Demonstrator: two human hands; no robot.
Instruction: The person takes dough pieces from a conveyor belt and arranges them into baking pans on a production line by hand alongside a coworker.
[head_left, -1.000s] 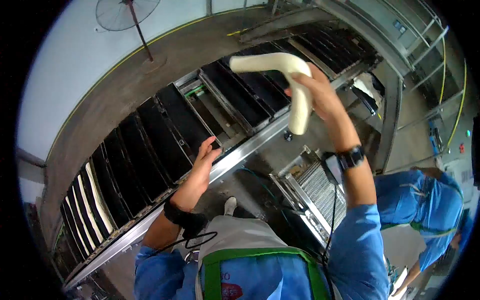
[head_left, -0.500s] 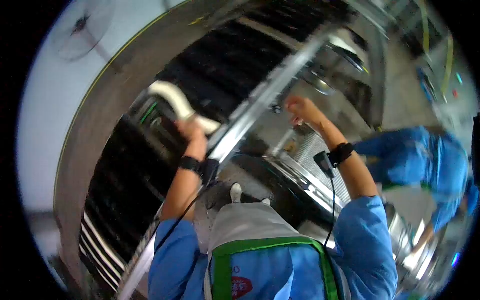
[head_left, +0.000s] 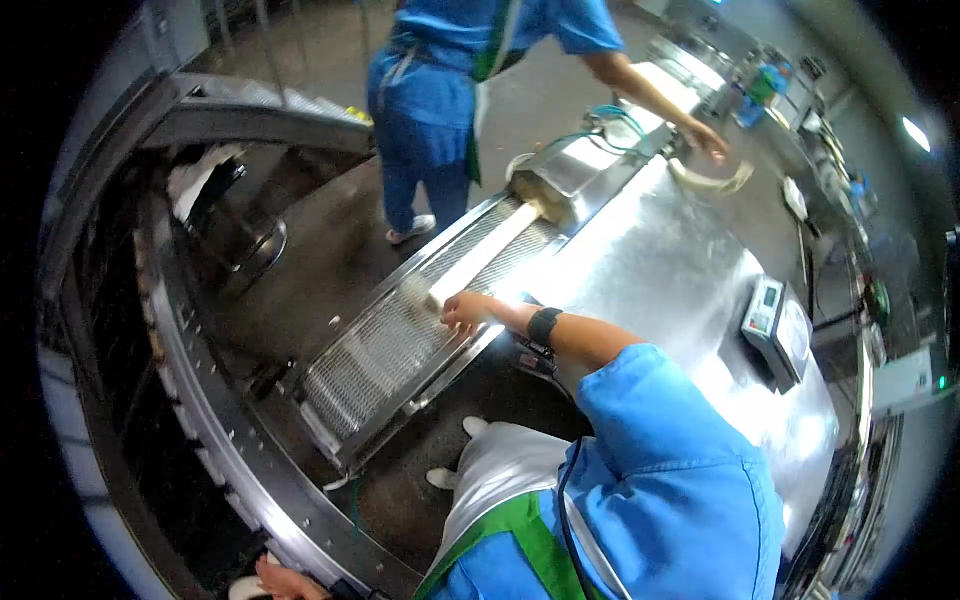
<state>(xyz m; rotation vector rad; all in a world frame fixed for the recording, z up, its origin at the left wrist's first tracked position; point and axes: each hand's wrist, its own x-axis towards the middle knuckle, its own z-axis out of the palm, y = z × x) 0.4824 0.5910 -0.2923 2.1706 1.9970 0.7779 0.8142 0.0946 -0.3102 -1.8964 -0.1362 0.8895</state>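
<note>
My right hand point(head_left: 468, 314) reaches over a mesh conveyor belt point(head_left: 365, 365), at the near end of a long pale strip that looks like dough point(head_left: 485, 255). Its fingers are loosely bent and apart, close to the strip's end; whether they touch it is unclear. The strip lies lengthwise on the mesh, its far end at a metal housing point(head_left: 550, 190). At the bottom edge my left hand point(head_left: 288, 580) is partly in view, fingers apart, beside a pale piece point(head_left: 248, 588). The frame edge cuts off both.
A co-worker in blue point(head_left: 430, 110) stands beyond the belt, one hand point(head_left: 705, 140) above a pale curved strip point(head_left: 710, 182). A steel table point(head_left: 640, 260) bears a digital scale point(head_left: 775, 325). A curved metal rail point(head_left: 215, 400) runs along the left, below a stair-like frame point(head_left: 250, 125).
My view has swung from the black conveyor to the mesh belt. My left hand, which held a pale curved strip, is now at the bottom edge. My right hand has reached the strip's end.
</note>
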